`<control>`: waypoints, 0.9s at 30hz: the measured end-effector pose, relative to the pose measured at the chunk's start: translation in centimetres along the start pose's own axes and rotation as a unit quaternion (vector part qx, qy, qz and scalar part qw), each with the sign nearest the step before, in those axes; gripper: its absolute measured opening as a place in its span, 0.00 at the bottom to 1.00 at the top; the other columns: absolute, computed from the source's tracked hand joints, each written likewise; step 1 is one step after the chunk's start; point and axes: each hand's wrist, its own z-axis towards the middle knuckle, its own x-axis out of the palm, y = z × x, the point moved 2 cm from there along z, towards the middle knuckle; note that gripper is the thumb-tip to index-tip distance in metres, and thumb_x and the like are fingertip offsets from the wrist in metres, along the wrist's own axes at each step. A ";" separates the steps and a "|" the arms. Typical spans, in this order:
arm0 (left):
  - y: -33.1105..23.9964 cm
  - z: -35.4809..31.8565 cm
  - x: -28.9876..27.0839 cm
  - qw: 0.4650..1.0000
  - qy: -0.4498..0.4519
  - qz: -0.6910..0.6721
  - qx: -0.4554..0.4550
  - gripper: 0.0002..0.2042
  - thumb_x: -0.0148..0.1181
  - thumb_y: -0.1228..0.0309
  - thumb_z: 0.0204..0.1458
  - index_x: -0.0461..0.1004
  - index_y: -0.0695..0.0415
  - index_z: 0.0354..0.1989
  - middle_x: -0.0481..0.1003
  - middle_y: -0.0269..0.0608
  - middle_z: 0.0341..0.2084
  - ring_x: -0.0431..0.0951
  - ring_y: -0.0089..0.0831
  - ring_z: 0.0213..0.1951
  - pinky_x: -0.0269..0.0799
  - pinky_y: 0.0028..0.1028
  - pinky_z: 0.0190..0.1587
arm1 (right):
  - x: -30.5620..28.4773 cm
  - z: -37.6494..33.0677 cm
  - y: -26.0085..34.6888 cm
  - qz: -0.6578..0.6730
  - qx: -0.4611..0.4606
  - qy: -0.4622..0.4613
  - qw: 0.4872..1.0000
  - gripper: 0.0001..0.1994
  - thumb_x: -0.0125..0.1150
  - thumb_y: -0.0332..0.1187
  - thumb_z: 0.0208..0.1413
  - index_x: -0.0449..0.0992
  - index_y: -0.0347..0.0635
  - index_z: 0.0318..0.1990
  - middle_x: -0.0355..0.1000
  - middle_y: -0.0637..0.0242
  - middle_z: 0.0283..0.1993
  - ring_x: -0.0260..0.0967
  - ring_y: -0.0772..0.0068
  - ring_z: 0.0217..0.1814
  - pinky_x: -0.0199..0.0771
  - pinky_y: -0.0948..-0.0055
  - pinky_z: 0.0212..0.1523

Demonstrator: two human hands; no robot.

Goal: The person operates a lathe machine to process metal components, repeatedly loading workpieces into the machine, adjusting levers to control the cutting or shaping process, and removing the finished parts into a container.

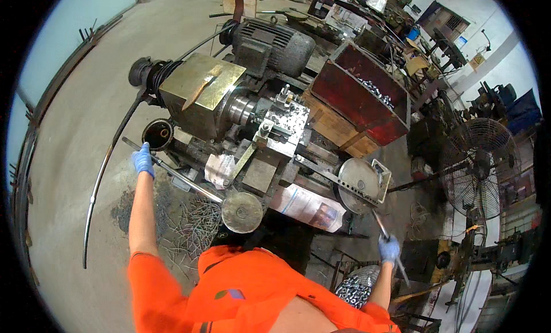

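Workshop lathe point(252, 120); fan point(481, 166) beside.

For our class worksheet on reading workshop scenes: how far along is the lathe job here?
Done: curly metal shavings lie on the floor and shiny finished pieces fill a basket, so cutting has happened. In hand: the left hand grips the long lever, the right hand holds the handle by the round wheel. Left: how many parts remain cannot be told.
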 end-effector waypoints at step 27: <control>-0.9 -3.0 1.9 0.993 -0.064 -0.100 0.023 0.06 0.53 0.76 0.48 0.65 0.66 0.29 0.72 0.46 0.16 0.70 0.28 0.11 0.64 0.25 0.12 | 0.5 -15.1 -15.2 -0.042 0.287 0.161 0.943 0.21 0.66 0.41 0.33 0.76 0.35 0.34 0.73 0.47 0.36 0.71 0.48 0.42 0.70 0.60 0.43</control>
